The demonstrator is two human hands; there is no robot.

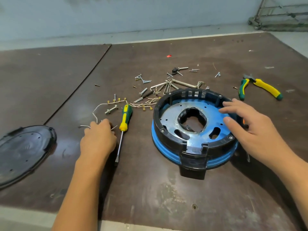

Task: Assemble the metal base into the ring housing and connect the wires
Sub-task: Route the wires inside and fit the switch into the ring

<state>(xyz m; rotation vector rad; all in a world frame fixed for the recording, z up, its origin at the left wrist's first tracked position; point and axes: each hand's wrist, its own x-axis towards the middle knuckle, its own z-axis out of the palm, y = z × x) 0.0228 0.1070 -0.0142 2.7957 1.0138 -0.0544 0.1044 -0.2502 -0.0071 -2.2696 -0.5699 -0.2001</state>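
The ring housing (191, 160) sat on the table (150, 189), right of centre, with the metal base (168, 115) lying flat inside it. The right hand (246, 125) rested on the housing's right rim, fingers straight and spread, grasping nothing. The left hand (98, 137) had its fingers curled round a white wire (94, 112), just left of the screwdriver (125, 120). Further wires (146, 104) with brass terminals lay beside the housing's far left edge, among loose screws (144, 80) and hex keys (185, 84). Pliers (265, 88) lay at far right, a black cover (25, 152) at far left.
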